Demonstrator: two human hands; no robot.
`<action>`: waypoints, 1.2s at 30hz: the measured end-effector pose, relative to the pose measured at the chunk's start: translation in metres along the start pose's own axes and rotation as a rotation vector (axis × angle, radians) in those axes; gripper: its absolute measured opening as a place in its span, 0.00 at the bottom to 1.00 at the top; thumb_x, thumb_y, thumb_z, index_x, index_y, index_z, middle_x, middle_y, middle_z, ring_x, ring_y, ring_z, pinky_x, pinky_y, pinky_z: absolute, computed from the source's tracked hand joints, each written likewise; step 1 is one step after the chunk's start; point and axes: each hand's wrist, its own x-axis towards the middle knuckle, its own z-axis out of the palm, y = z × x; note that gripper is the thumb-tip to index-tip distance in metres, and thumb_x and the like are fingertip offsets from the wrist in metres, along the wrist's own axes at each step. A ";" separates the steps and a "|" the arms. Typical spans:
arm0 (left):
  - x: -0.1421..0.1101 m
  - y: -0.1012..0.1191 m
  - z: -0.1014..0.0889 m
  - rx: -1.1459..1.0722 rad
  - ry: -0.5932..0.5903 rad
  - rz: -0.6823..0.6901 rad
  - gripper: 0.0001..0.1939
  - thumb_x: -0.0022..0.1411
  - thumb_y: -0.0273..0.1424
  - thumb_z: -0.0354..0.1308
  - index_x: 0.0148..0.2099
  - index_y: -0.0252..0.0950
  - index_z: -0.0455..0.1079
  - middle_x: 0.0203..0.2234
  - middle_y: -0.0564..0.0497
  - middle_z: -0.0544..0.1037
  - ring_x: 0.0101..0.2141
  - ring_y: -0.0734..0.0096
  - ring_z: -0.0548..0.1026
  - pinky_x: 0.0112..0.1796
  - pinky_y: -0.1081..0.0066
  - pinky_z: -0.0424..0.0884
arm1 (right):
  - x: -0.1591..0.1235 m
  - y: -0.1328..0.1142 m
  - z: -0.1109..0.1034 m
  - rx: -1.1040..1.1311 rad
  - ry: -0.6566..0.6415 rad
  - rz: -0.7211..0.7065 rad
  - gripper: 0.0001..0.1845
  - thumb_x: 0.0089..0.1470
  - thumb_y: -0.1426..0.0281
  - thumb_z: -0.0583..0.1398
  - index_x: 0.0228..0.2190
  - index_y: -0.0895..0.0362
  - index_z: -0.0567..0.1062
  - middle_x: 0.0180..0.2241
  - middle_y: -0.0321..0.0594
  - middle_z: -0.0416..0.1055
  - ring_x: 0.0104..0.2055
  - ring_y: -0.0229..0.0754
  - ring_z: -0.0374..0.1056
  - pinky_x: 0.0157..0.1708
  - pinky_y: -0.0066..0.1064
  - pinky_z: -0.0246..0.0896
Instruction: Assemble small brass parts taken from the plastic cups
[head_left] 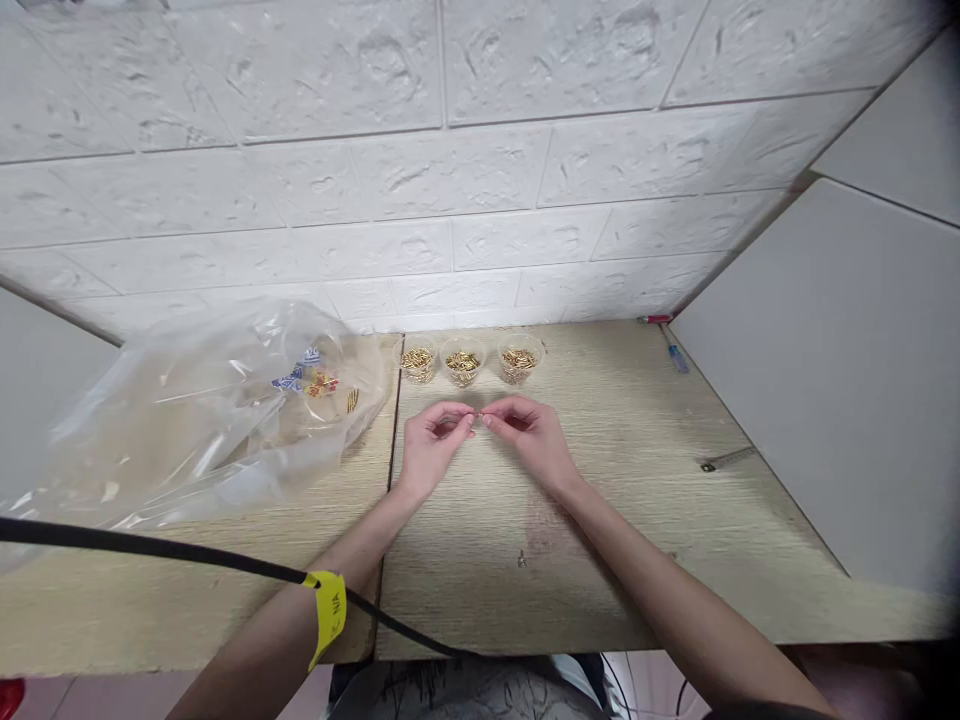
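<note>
My left hand (433, 445) and my right hand (534, 440) meet fingertip to fingertip above the table, both closed in a pinch. Between them is a tiny metal piece (478, 414), too small to make out its exact kind. Just beyond my hands stand three clear plastic cups in a row: a left cup (418, 374), a middle cup (463, 376) and a right cup (518, 374). Each holds many small gold-coloured metal parts.
A large clear plastic bag (187, 430) with printed marks lies on the left. A black cable (150, 545) with a yellow tag (328, 615) crosses in front. At right lie a blue-handled screwdriver (678, 358) and a metal strip (727, 459). A small bit (522, 559) lies nearer me.
</note>
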 end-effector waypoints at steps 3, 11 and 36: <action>0.000 -0.002 0.000 0.012 -0.016 0.007 0.09 0.52 0.33 0.66 0.35 0.34 0.76 0.29 0.50 0.79 0.27 0.74 0.76 0.31 0.74 0.74 | -0.001 -0.002 -0.002 -0.051 0.010 -0.072 0.08 0.48 0.64 0.65 0.28 0.57 0.80 0.26 0.39 0.72 0.29 0.39 0.67 0.30 0.30 0.62; 0.001 -0.008 -0.002 0.119 -0.027 0.084 0.08 0.54 0.33 0.65 0.36 0.34 0.78 0.31 0.48 0.80 0.30 0.73 0.76 0.32 0.74 0.71 | -0.003 -0.005 -0.003 -0.181 -0.002 -0.175 0.05 0.51 0.70 0.63 0.30 0.57 0.80 0.26 0.38 0.71 0.28 0.38 0.67 0.28 0.29 0.62; -0.002 -0.006 -0.002 0.252 -0.086 0.207 0.05 0.57 0.28 0.61 0.38 0.34 0.74 0.30 0.49 0.79 0.31 0.72 0.77 0.36 0.72 0.74 | -0.003 -0.005 -0.010 -0.494 -0.110 -0.372 0.09 0.57 0.74 0.59 0.30 0.58 0.80 0.30 0.42 0.72 0.30 0.39 0.68 0.30 0.30 0.61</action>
